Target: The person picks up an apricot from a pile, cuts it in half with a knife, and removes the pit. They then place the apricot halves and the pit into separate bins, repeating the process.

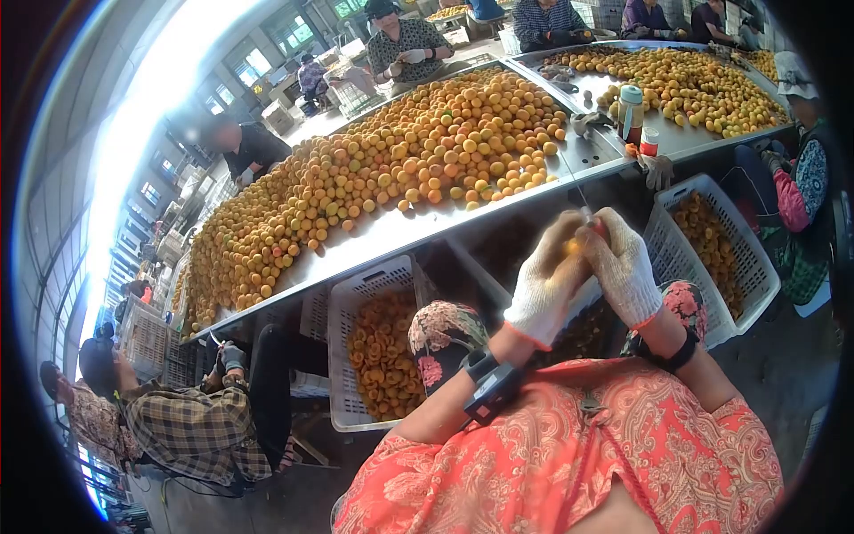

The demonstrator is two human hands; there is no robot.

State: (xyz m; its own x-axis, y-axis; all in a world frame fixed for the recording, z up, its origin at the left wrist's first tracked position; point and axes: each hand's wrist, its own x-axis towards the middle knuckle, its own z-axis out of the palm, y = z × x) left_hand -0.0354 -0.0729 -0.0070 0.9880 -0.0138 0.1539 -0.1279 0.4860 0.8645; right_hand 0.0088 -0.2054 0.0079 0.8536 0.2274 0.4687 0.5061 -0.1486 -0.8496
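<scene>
Both of my hands wear white knitted gloves with stained fingers and meet above my lap, just in front of the metal table's edge. My left hand is closed round an orange apricot, of which only a small part shows. Against it, my right hand is closed on a small tool with a red handle; its thin blade points up toward the table. Motion blurs the fingers of my left hand slightly.
Apricots are heaped on the metal table. White crates of cut fruit stand left and right of my knees. A flask and red-and-white jar stand on the table. A person in plaid sits at left; others sit around.
</scene>
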